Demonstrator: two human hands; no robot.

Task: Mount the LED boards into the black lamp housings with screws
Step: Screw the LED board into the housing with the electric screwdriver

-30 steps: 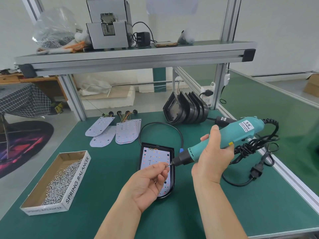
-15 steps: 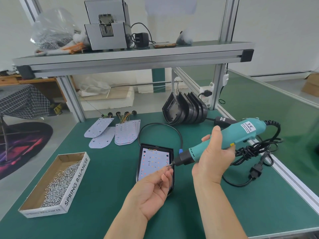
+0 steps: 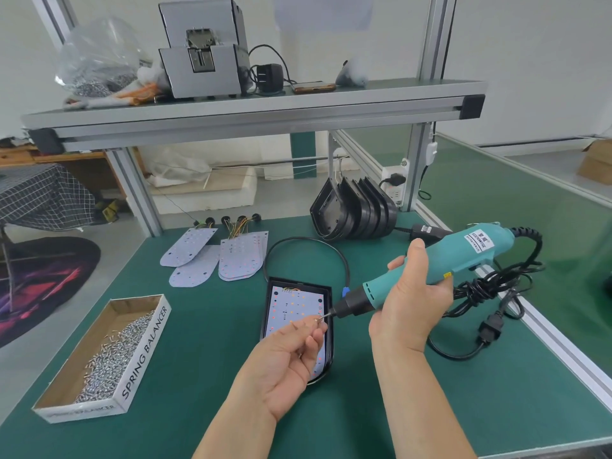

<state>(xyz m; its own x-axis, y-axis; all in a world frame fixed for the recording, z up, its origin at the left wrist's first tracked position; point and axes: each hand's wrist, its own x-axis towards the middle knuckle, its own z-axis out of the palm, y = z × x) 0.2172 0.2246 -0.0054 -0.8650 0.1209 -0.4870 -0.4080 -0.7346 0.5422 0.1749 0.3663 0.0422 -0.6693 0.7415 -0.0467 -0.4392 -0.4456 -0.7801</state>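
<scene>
1. Since the earlier frame the left hand (image 3: 284, 362) has rolled palm-up; the electric screwdriver (image 3: 440, 260) holds nearly the same pose.
2. Left hand: thumb and forefinger pinch a small screw (image 3: 317, 321) at the bit tip, apparently to seat it on the bit before driving.
3. Right hand (image 3: 409, 306): wrapped around the screwdriver barrel, thumb raised. The tool lies near level, which presents the bit to the left hand rather than to the work.
4. Task item: one LED board (image 3: 293, 304) lies inside a black lamp housing (image 3: 267, 309), flat on the desk (image 3: 205, 342) directly under both hands.
5. Supplies: the cardboard box (image 3: 145, 346) of loose screws sits to the left, with spare boards (image 3: 240, 260) and stacked housings (image 3: 354, 213) behind.
6. Judgement: loading step; driving not yet begun.
</scene>
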